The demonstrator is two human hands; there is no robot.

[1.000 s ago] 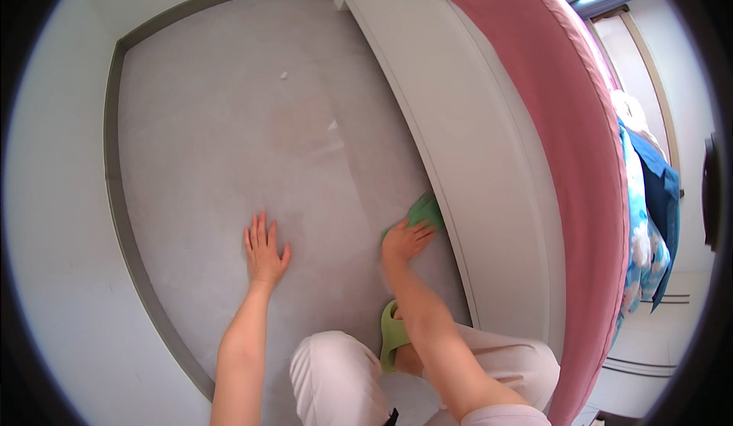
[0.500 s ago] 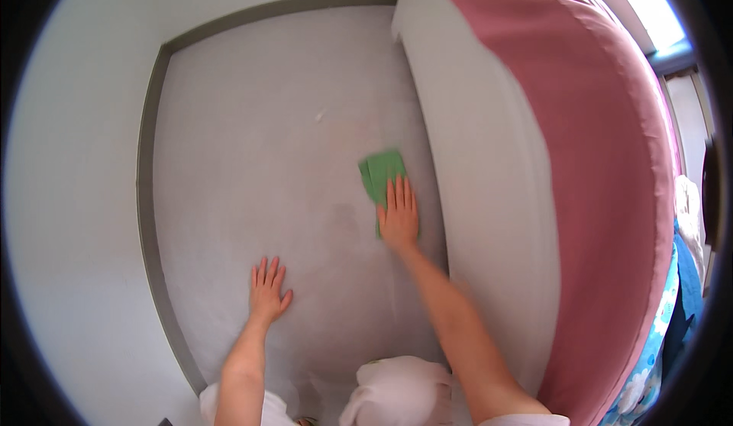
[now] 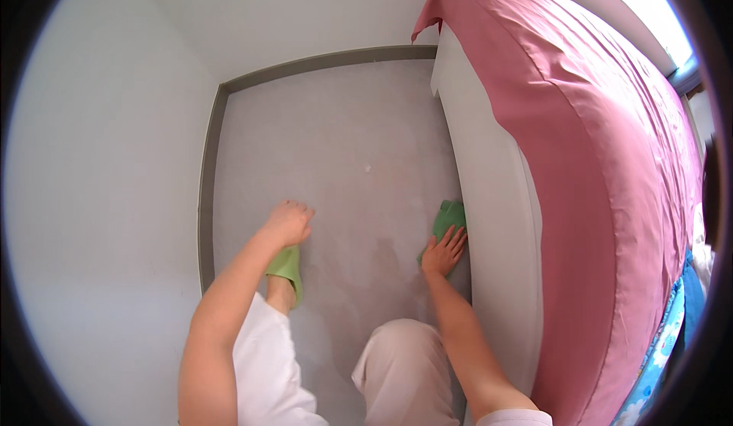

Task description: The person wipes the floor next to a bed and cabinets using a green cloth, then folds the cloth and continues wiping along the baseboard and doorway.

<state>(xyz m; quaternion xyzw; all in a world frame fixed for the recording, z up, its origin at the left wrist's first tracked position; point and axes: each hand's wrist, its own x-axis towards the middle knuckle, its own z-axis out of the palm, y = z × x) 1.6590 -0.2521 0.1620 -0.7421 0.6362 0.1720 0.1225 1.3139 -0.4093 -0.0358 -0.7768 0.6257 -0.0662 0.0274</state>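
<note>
Fingers stretched out, my right hand (image 3: 445,253) lies flat on a green cloth (image 3: 452,214). The cloth is spread on the grey floor (image 3: 343,128), right along the foot of the white bed side (image 3: 500,204). My left hand (image 3: 290,222) is raised with its fingers curled in, and I see nothing in it. Just below it in the picture is the light green slipper (image 3: 285,266) on my left foot; the hand hides the slipper's toe end.
A pink sheet (image 3: 580,189) hangs over the bed on the right. White walls (image 3: 107,166) with a grey skirting board (image 3: 208,182) bound the floor on the left and far side. A small white scrap (image 3: 368,169) lies mid-floor. My knee (image 3: 405,365) is between my arms.
My right hand has slid the green cloth right, up against the bed's foot. My left hand has come off the floor and curled. My left slipper now shows, and the view has shifted.
</note>
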